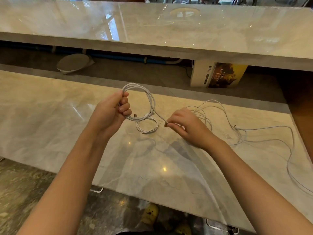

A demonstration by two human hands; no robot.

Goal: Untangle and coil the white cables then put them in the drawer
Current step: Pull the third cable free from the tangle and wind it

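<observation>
My left hand [112, 109] grips a white cable wound into a round coil [149, 97], held upright above the marble counter [50, 119]. From the coil a straight stretch of the same cable runs down to my right hand [184, 126], which pinches its end near the plug. A smaller finished coil [147, 127] lies flat on the counter between my hands. To the right a loose tangle of white cables [240, 131] spreads over the counter, one strand trailing off the right edge. No drawer is in view.
A raised marble shelf [169, 31] runs across the back. Under it stand a boxed book [218, 75] and a round grey dish [72, 63]. Metal handles [96, 190] show below the counter's front edge. Yellow slippers [150, 212] are on the floor.
</observation>
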